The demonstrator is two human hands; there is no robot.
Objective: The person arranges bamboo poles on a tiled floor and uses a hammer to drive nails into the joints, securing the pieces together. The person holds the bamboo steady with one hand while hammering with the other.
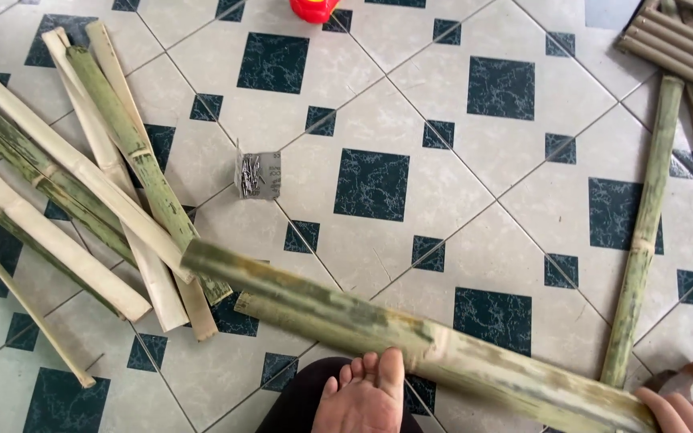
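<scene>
Head view: right hand [679,410], lower right corner, fingers curled round the end of a long split bamboo strip [411,341] lying blurred across the bottom, seemingly steadied by a bare foot [366,397]. Left hand not visible. Nail packet [258,174] sits mid-floor, bamboo pile [82,184] upper left.

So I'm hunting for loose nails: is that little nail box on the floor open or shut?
Open. The small grey box stands on the tiled floor with its left flap swung out, and thin metal nails show inside.

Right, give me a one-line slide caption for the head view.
Right hand grips a split bamboo strip over a bare foot on the tiled floor, bamboo pile alongside.
</scene>
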